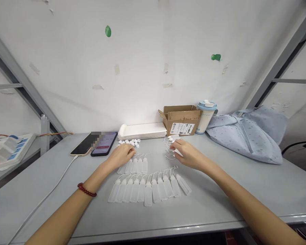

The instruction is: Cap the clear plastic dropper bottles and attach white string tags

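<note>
Fingers bent and drawn together, my left hand point(122, 154) is over the left end of a short row of translucent plastic bottles point(136, 166); what its fingertips hold, if anything, is hidden. Small white caps point(131, 142) lie piled just beyond it. My right hand point(186, 153) is pinched on a small white plastic piece point(177, 152), partly covered by the fingers. Thin curved white tubes point(169, 148) lie beside and under those fingertips. Nearer to me runs a longer row of similar bottles point(148, 194), each topped with a thin curved white tube.
Behind the hands stand a flat white stack point(144, 130), an open cardboard box point(182, 119) and a lidded cup point(206, 117). Blue patterned cloth point(247, 136) lies at right. Two phones point(104, 144) rest at left, one with a white cable point(54, 185). A power strip point(12, 153) sits far left.
</note>
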